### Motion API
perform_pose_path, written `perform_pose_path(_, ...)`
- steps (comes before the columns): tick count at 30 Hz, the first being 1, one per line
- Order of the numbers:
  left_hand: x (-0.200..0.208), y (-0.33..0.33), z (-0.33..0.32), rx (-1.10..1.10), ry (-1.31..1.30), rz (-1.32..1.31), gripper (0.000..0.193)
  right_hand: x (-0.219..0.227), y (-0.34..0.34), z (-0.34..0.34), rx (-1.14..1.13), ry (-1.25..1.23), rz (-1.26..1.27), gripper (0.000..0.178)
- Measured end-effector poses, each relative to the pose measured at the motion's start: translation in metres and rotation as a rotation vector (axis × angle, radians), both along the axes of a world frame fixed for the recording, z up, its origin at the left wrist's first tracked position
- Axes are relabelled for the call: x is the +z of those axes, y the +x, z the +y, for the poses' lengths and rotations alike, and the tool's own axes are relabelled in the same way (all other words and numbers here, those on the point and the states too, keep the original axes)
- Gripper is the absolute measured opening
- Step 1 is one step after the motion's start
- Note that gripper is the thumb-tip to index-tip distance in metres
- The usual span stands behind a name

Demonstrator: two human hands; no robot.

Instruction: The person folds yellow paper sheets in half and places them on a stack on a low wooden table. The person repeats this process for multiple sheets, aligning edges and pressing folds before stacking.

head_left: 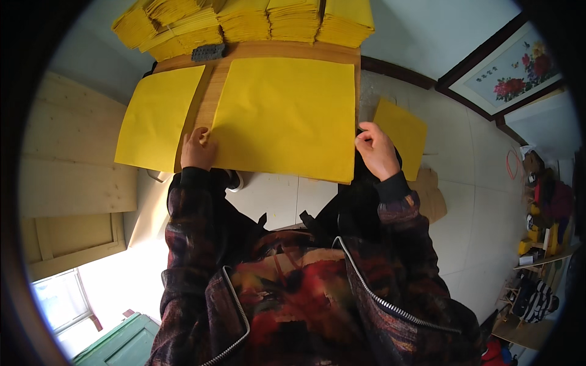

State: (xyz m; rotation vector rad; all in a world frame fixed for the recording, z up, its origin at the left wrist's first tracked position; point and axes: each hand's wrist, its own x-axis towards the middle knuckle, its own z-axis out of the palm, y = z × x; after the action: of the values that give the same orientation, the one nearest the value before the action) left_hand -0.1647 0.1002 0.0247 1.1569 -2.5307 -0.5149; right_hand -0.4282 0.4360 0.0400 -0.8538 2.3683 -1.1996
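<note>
A large yellow paper sheet (pixel 287 116) lies on the wooden table before me, its near edge reaching past the table edge. My left hand (pixel 198 151) is closed at the left edge of this sheet, fingers curled in a pinch. At the opposite edge, my right hand (pixel 377 151) is closed too, with thumb and forefinger pinching the sheet's rim. Left of my left hand lies a stack of yellow paper (pixel 157 119), a narrow strip of table between it and the sheet. How many sheets are under the top ones, I cannot tell.
Folded yellow paper bundles (pixel 244 21) line the back of the wooden table (pixel 268 50). A dark grey knitted-looking block (pixel 208 52) sits before them. Another yellow sheet (pixel 400 137) is low down at the right, above a brown paper-like piece (pixel 432 195). A framed flower picture (pixel 513 70) leans farther right.
</note>
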Motion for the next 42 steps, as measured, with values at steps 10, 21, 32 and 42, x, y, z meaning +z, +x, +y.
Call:
perform_pose_path(10,-0.017,-0.026,-0.014,0.009,0.283,0.303,0.057,-0.029,0.034,-0.003,-0.013,-0.225,-0.057,0.064)
perform_pose_path(21,-0.029,-0.021,-0.009,-0.009,0.327,0.328,0.055,-0.038,0.052,-0.012,-0.028,-0.296,-0.013,0.07)
perform_pose_path(32,-0.037,-0.025,0.007,0.029,0.182,0.394,0.053,-0.035,0.057,-0.016,-0.062,-0.331,-0.062,0.064)
perform_pose_path(42,-0.035,-0.027,0.016,0.03,0.185,0.448,0.058,-0.04,0.045,-0.013,0.004,-0.372,-0.091,0.061)
